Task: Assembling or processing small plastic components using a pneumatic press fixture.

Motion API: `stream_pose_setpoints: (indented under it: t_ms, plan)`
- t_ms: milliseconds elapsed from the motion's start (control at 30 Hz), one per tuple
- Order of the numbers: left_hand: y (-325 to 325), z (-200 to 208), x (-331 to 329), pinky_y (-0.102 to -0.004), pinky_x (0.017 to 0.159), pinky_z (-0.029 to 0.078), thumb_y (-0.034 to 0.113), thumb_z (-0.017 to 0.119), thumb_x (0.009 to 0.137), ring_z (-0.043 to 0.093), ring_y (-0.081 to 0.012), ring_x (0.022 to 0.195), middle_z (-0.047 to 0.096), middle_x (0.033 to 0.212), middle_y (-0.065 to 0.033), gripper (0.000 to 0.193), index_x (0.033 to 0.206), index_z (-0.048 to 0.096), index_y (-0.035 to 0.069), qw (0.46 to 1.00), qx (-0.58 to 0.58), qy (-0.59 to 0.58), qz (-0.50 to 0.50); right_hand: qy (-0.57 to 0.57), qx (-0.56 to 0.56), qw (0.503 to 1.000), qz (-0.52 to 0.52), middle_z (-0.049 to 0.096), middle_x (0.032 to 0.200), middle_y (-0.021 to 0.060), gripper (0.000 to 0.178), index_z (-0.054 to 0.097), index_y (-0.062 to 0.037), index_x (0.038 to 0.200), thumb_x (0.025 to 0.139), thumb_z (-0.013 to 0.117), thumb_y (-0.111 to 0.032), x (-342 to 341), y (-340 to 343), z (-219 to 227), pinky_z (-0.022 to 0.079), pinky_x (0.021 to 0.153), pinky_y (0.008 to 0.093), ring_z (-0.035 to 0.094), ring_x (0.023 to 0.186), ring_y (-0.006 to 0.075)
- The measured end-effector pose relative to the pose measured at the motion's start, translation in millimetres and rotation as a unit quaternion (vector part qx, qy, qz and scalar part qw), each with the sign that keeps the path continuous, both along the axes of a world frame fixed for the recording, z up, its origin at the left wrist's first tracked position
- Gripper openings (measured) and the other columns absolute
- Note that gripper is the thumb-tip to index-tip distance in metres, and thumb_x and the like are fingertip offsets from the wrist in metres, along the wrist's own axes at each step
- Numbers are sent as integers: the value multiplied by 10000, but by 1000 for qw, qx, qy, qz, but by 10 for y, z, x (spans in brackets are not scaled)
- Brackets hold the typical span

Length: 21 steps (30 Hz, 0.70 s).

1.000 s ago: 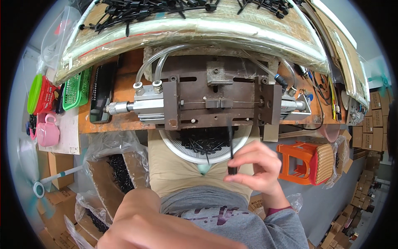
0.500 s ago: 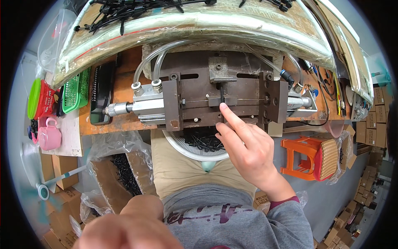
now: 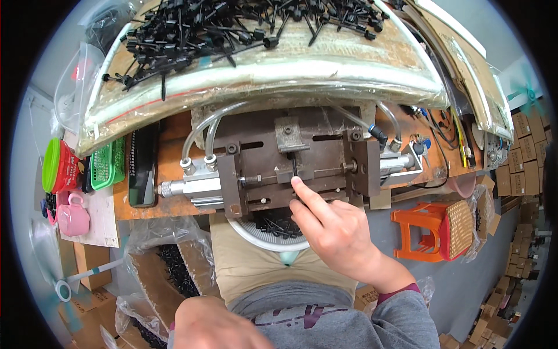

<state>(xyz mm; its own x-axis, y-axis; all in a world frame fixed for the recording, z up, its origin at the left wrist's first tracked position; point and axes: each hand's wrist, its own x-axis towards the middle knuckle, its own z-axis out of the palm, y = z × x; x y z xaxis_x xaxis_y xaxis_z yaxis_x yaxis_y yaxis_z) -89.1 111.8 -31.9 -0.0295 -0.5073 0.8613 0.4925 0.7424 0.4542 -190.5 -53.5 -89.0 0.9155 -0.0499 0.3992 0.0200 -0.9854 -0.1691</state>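
Note:
My right hand [image 3: 340,232] reaches over a dark metal fixture [image 3: 256,157] with its index fingertip on a slim black plastic stem [image 3: 294,166]. The stem sits in a small central block, below a grey metal clamp [image 3: 289,135]. The curled fingers are by its near end, where contact is partly hidden. Thin rods run in from an air cylinder on the left [image 3: 200,189] and one on the right [image 3: 395,165]. My left hand [image 3: 215,326] is low in front of my body, blurred; its fingers are cut off by the lower edge, and what it holds cannot be seen.
A plastic-wrapped board [image 3: 261,72] above the fixture bears a heap of black plastic pieces [image 3: 197,35]. Below the fixture, a white basket [image 3: 247,234] holds similar pieces. A lined carton [image 3: 145,267] stands left, an orange stool [image 3: 418,232] right. Clear air hoses [image 3: 197,131] loop behind.
The view has tilted up, showing more of the heap. The rods have moved inward toward the stem. My left hand has shifted right, farther from the camera; my right finger stays on the stem.

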Motion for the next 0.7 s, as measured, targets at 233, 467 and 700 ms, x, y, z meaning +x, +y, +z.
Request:
stream_pose_setpoints:
  t_ms: [233, 467, 700]
  plan:
    - [18, -194, 140, -360, 738, 527, 17, 558, 727, 665, -288, 810, 680, 1046, -223, 288, 952, 712, -75, 959, 163, -221, 61, -138, -18, 988, -72, 641, 827, 67, 164, 629, -79, 894, 763, 719, -119, 481, -910, 624, 516, 597, 342, 653, 716, 260]
    - [17, -204, 25, -328, 726, 518, 0, 583, 705, 674, -261, 829, 700, 1007, -156, 289, 961, 716, -26, 910, 210, -296, 199, 8, -409, 904, -125, 520, 1295, 41, 510, 544, -84, 1234, 752, 619, 64, 1478, -2245, 890, 522, 901, 345, 538, 1165, 231]
    - [129, -309, 82, -305, 678, 517, 5, 611, 711, 678, -225, 779, 717, 947, -119, 245, 927, 726, 16, 881, 269, -294, 254, 101, -301, 944, -85, 592, 1099, 109, 453, 600, -88, 1174, 747, 642, 57, 1674, -2066, 936, 522, 871, 390, 620, 1048, 297]
